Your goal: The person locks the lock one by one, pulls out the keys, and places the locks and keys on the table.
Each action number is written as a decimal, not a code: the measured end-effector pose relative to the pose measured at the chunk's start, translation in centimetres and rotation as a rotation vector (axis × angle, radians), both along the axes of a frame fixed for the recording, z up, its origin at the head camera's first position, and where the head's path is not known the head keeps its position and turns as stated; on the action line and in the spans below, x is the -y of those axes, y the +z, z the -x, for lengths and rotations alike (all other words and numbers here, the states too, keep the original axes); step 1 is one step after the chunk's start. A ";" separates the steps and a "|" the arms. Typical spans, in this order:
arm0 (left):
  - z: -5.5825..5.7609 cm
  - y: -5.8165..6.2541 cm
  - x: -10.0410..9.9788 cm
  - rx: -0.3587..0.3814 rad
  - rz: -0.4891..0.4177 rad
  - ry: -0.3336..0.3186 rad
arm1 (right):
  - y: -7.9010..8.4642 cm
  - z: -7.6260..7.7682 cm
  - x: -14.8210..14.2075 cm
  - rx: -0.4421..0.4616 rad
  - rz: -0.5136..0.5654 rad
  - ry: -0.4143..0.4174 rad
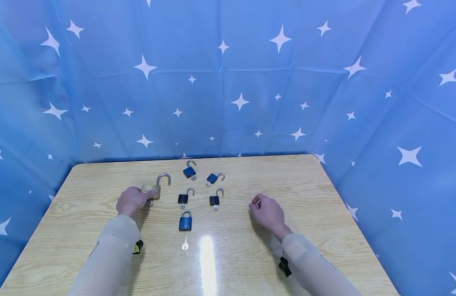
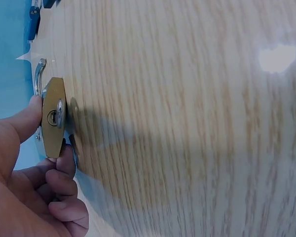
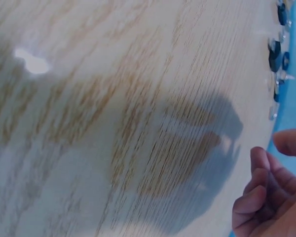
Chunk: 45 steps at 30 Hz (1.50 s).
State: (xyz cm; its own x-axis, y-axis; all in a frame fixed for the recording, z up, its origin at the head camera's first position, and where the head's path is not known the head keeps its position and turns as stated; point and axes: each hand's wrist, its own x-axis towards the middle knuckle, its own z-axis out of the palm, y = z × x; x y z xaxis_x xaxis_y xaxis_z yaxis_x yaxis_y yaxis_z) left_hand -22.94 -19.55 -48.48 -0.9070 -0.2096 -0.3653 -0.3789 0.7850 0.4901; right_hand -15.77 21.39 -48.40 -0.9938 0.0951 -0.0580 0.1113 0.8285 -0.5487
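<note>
My left hand (image 1: pixel 133 200) grips a large brass padlock (image 1: pixel 156 192) at the left of the table, thumb on one face and fingers on the other. Its shackle is swung up and unlatched. In the left wrist view the brass padlock (image 2: pixel 53 118) shows its keyhole side, with a key (image 2: pixel 60 114) there. To the right, my right hand (image 1: pixel 268 211) hovers over the table, fingers loosely curled around nothing. In the right wrist view that hand (image 3: pixel 271 192) has its thumb apart from the fingers. Nearest the brass padlock is a small black padlock (image 1: pixel 182 199) with its shackle undone.
Two small blue padlocks (image 1: pixel 189 172) (image 1: pixel 212 178) and another black padlock (image 1: pixel 214 200) lie unlatched with keys in them. A larger blue padlock (image 1: pixel 185 223) has its shackle closed; a loose key (image 1: pixel 185 243) lies before it. A starry blue curtain (image 1: pixel 220 82) surrounds the wooden table (image 1: pixel 243 263).
</note>
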 end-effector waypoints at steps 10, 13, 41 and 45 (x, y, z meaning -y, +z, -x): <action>0.0 0.4 -0.1 0.021 0.043 -0.034 | -0.1 0.1 0.1 0.002 -0.007 0.005; 0.0 0.3 0.0 0.014 0.039 -0.033 | -0.1 0.1 0.1 0.002 -0.005 0.007; -1.4 0.4 0.6 0.001 -0.460 0.103 | -0.2 0.1 0.4 -0.018 0.003 0.033; -1.6 0.9 0.0 0.000 -0.558 0.107 | -0.2 0.1 0.6 -0.016 0.012 0.038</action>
State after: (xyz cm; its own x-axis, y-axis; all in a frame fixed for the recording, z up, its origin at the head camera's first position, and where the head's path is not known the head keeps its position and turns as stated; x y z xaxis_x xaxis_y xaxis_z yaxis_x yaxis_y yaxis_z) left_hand -21.35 -19.56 -47.61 -0.8915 -0.0755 -0.4467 -0.4417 0.3640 0.8200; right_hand -15.88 20.79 -48.61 -0.9975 0.0570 -0.0429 0.0712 0.8253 -0.5601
